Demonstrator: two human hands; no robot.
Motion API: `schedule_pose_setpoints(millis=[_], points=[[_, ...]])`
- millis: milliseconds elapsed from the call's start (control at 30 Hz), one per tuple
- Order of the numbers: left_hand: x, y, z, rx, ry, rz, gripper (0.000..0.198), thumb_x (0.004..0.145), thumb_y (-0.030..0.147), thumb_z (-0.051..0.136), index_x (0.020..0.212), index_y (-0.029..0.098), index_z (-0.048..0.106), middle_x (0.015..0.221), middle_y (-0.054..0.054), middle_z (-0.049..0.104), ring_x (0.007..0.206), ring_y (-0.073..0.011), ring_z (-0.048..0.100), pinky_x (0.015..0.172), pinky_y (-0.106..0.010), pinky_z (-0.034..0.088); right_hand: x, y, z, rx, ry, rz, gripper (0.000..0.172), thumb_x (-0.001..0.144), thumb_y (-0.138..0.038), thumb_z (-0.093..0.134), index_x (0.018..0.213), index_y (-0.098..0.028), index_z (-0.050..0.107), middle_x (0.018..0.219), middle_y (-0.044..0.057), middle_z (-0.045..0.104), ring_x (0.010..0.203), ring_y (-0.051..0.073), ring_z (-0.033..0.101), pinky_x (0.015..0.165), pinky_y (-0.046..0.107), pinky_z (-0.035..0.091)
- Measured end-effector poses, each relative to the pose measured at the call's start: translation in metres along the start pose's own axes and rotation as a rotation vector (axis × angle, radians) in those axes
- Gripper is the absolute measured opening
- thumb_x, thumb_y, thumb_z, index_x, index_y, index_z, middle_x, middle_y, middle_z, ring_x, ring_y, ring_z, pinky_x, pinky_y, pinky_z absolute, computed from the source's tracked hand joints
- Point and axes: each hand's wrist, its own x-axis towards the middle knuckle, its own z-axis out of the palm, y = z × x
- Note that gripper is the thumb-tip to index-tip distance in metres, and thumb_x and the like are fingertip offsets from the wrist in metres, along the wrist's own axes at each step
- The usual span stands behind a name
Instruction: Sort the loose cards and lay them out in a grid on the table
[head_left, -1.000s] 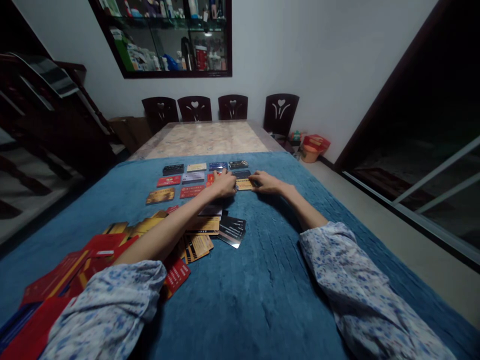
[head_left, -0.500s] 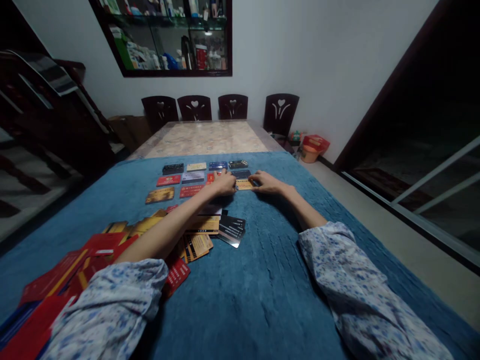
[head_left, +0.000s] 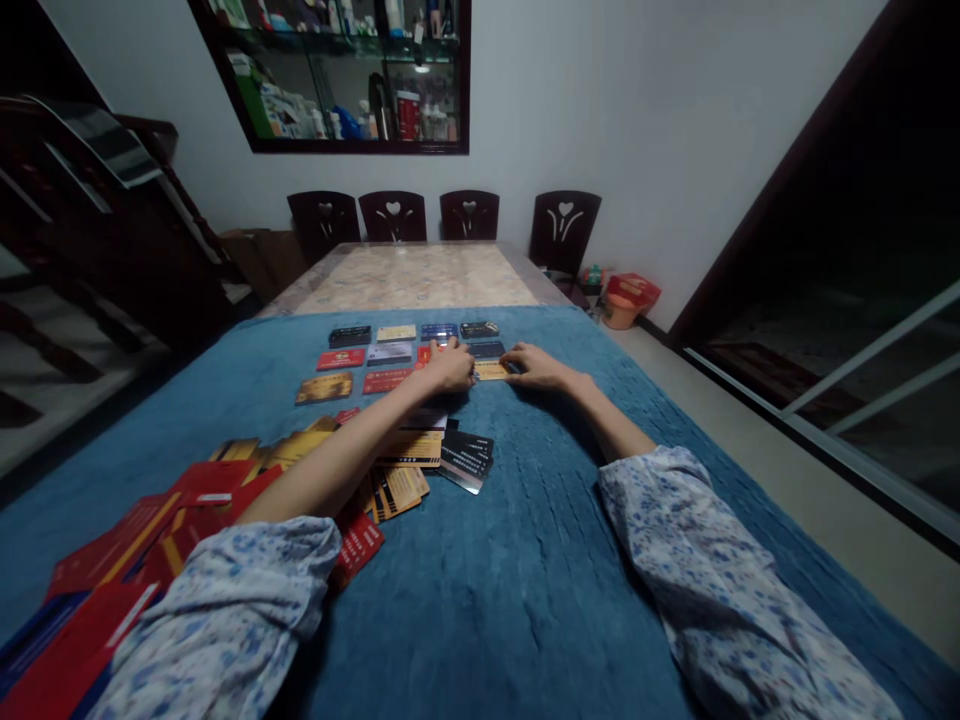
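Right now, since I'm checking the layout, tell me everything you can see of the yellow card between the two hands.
The yellow card is a thin flat rectangle, plastic-looking, its print too small to read. It lies flat on the blue cloth, just nearer than a dark card. The left hand covers its left end; the right hand touches its right end.

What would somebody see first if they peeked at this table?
Probably the blue cloth covered in bright cards: a messy red and gold pile at the near left, and neat rows of cards farther out. Beside those rows, the left hand and right hand both touch a gold card lying between them. Four dark chairs stand along the wall behind the table.
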Motion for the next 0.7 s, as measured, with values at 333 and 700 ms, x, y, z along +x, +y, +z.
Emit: schedule_pose_setpoints(millis=[333, 700], points=[[-0.006, 0.002, -0.001, -0.03, 0.045, 0.023, 0.023, 0.081, 0.021, 0.059, 0.1, 0.02, 0.072, 0.124, -0.016, 0.065, 0.132, -0.0402, 0.04, 0.102, -0.068, 0.033, 0.001, 0.002, 0.002, 0.005, 0.016, -0.015, 0.033, 0.084, -0.027, 0.065, 0.115, -0.016, 0.073, 0.111, 0.013, 0.064, 0.104, 0.026, 0.06, 0.097, 0.041, 0.049], [-0.021, -0.001, 0.01, -0.023, 0.206, 0.087, 0.028, 0.087, 0.024, 0.055, 0.108, 0.022, 0.074, 0.128, -0.014, 0.064, 0.133, -0.0375, 0.039, 0.103, -0.064, 0.029, -0.002, 0.0, 0.001, 0.021, 0.028, 0.006, 0.031, 0.084, -0.027, 0.066, 0.112, -0.018, 0.074, 0.112, 0.013, 0.065, 0.103, 0.027, 0.061, 0.096, 0.037, 0.048]])
